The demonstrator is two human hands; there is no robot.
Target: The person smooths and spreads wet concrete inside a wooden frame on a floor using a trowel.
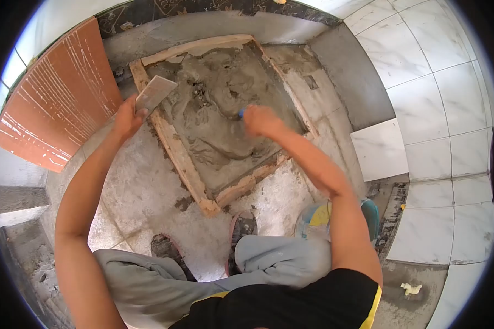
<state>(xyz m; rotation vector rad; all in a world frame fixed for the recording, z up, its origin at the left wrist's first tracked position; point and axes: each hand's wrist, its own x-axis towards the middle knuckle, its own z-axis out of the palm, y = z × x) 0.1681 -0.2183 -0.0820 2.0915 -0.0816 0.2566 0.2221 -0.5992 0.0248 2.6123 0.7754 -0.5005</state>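
Observation:
My left hand point(129, 118) grips a small cut piece of pale tile point(157, 92), held up over the left side of a wooden frame point(177, 153). Inside that frame lies wet grey mortar point(214, 129), lumpy and swirled, with a few small holes. My right hand point(260, 120) is closed over the mortar and slightly blurred. From its fist shows a bit of blue handle point(241, 113); the working end of this tool cannot be made out.
A large orange-brown tile point(60, 98) with white streaks leans at the left wall. White marbled tiles point(414, 98) cover the right wall, with a loose white tile point(379, 149) leaning below. A teal bucket point(370, 219) stands beside my right arm.

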